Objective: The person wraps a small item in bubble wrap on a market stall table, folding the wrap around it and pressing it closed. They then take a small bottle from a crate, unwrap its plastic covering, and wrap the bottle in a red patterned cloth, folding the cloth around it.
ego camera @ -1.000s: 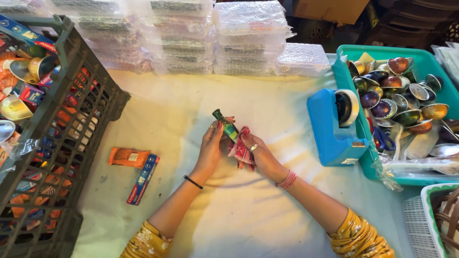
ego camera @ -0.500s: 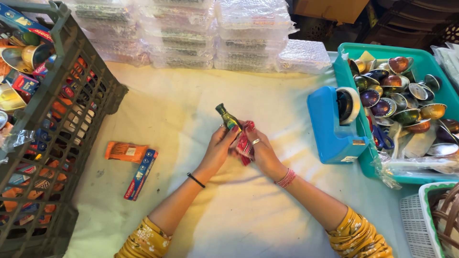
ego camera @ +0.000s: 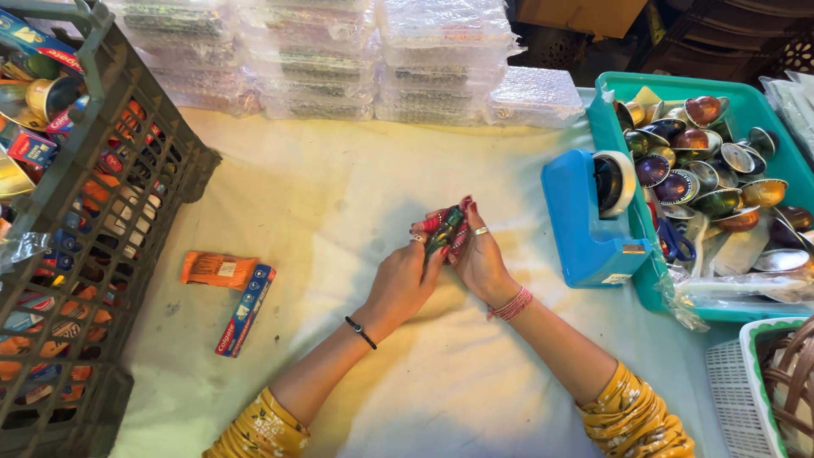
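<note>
Both hands met mid-tabletop over the white cloth: left hand and right hand were each closed around the same small bundle of red and green packets, pressed between the palms with fingers curled over it. An orange packet and a blue-and-red toothpaste box lay touching each other on the cloth, well left of the hands, near the dark plastic crate. A blue tape dispenser sat just right of the hands against the teal bin of shiny metal bowls; bubble-wrapped stacks lined the far edge.
</note>
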